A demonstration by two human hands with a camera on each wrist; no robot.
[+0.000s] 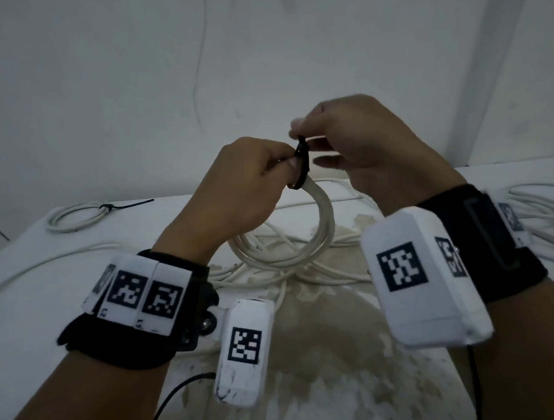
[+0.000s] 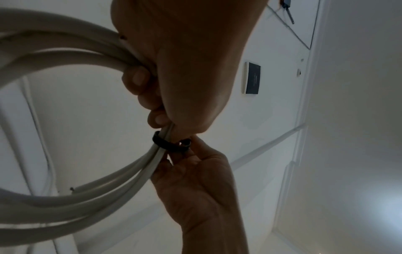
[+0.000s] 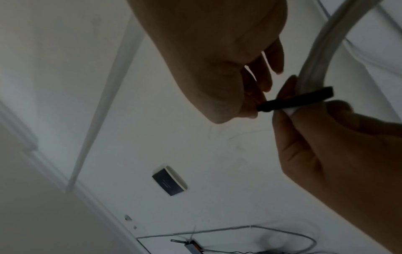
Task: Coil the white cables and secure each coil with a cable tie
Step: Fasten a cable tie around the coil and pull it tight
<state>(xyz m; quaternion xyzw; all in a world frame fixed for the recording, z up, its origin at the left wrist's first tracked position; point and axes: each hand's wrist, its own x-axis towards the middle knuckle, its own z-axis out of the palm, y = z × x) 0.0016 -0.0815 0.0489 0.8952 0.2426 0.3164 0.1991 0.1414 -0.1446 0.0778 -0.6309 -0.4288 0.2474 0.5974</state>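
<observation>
I hold a coil of white cable (image 1: 307, 240) upright above the table. My left hand (image 1: 286, 164) grips the top of the coil (image 2: 54, 51), fingers (image 2: 139, 77) curled round the bundled strands. A black cable tie (image 1: 303, 162) loops around the bundle just beside that grip. My right hand (image 1: 303, 136) pinches the tie's end between thumb and fingertips; the right wrist view shows the tie (image 3: 295, 101) stretched from that pinch across the cable (image 3: 326, 51). In the left wrist view the tie (image 2: 169, 144) wraps the strands between both hands.
A finished coil (image 1: 73, 219) with a black tie (image 1: 128, 205) lies at the table's far left. Loose white cables sprawl under the held coil (image 1: 310, 278) and at the right (image 1: 548, 220). The white table (image 1: 328, 353) is stained. A wall stands close behind.
</observation>
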